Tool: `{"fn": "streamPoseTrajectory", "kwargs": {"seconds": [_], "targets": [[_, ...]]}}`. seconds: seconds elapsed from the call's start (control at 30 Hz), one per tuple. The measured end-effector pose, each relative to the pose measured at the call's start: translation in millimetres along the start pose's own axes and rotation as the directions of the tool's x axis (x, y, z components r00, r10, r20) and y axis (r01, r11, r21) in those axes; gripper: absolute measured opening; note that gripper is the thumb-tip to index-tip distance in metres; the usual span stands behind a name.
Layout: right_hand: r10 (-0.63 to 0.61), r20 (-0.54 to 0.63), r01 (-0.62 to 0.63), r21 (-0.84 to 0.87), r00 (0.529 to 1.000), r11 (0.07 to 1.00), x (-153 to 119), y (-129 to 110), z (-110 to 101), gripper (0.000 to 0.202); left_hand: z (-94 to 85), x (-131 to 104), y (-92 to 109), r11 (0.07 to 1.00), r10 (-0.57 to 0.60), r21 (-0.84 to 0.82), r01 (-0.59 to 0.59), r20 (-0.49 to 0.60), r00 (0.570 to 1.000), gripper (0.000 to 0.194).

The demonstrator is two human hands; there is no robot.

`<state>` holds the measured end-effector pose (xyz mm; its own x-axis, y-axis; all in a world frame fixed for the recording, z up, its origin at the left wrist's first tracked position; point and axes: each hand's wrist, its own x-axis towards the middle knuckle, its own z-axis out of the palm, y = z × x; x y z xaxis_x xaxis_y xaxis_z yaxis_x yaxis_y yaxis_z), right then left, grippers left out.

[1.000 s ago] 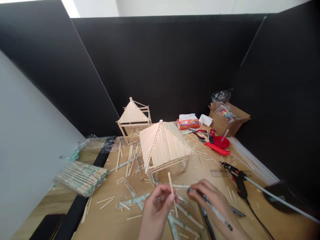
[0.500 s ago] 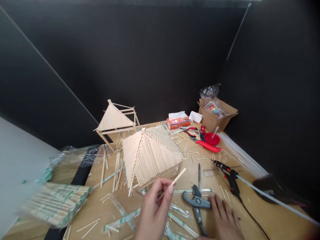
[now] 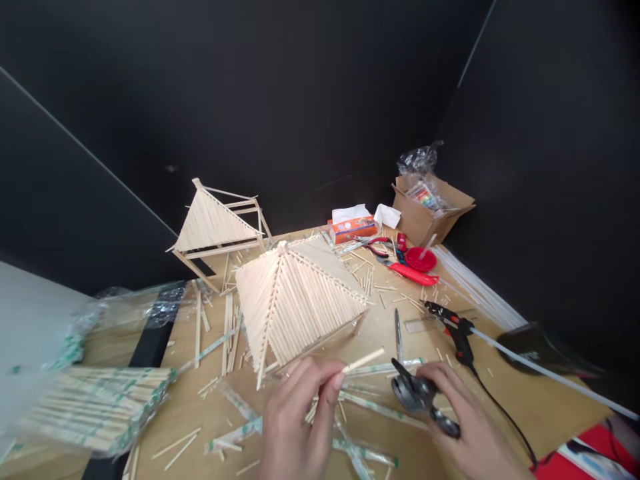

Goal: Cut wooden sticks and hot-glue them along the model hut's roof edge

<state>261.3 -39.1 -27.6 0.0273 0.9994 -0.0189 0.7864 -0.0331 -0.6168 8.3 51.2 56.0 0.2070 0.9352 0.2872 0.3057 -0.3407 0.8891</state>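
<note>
Pinched between thumb and fingers of my left hand (image 3: 305,407) is a short wooden stick (image 3: 365,360), its free end pointing right. My right hand (image 3: 463,413) is wrapped round the dark cutters (image 3: 415,393), whose jaws are raised near the stick without touching it; the cutters look blurred. Just beyond my left hand stands a stick-built model with a pitched roof (image 3: 305,300). A second, partly covered stick model (image 3: 215,223) stands behind it to the left.
Bagged sticks (image 3: 105,407) lie at the left. A glue gun (image 3: 457,337) with its cord, a pen (image 3: 398,330), red-handled pliers (image 3: 413,273), a red dish (image 3: 421,259) and a cardboard box (image 3: 425,217) are at the right. Loose sticks and wrappers are scattered about.
My right hand has picked up the cutters from the table. The stick in my left hand now lies flatter, pointing toward them. The view has shifted slightly.
</note>
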Motion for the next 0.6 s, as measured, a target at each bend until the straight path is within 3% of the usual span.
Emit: {"fn": "streamPoseTrajectory", "kwargs": {"seconds": [0.13, 0.23, 0.43, 0.6], "targets": [[-0.178, -0.13, 0.181, 0.014, 0.975, 0.983, 26.4, -38.2, -12.5, 0.049, -6.5, 2.8, 0.2, 0.987, 0.144, 0.041, -0.153, 0.171, 0.975, 0.016], [-0.302, -0.199, 0.307, -0.004, 0.932, 0.952, 45.9, -54.3, -14.1, 0.048, -9.9, 2.9, 2.1, 0.981, 0.178, 0.026, -0.192, 0.276, 0.945, 0.017], [-0.433, -0.244, 0.432, -0.06, 0.868, 0.9, 60.2, -62.3, -17.3, 0.05, -11.8, -0.3, 2.5, 0.973, 0.233, -0.073, -0.221, 0.325, 0.917, 0.023], [-0.465, -0.233, 0.461, -0.074, 0.854, 0.884, 61.4, -63.9, -20.9, 0.051, -11.9, 1.5, 4.6, 0.968, 0.25, -0.069, -0.24, 0.315, 0.916, 0.023]]}}
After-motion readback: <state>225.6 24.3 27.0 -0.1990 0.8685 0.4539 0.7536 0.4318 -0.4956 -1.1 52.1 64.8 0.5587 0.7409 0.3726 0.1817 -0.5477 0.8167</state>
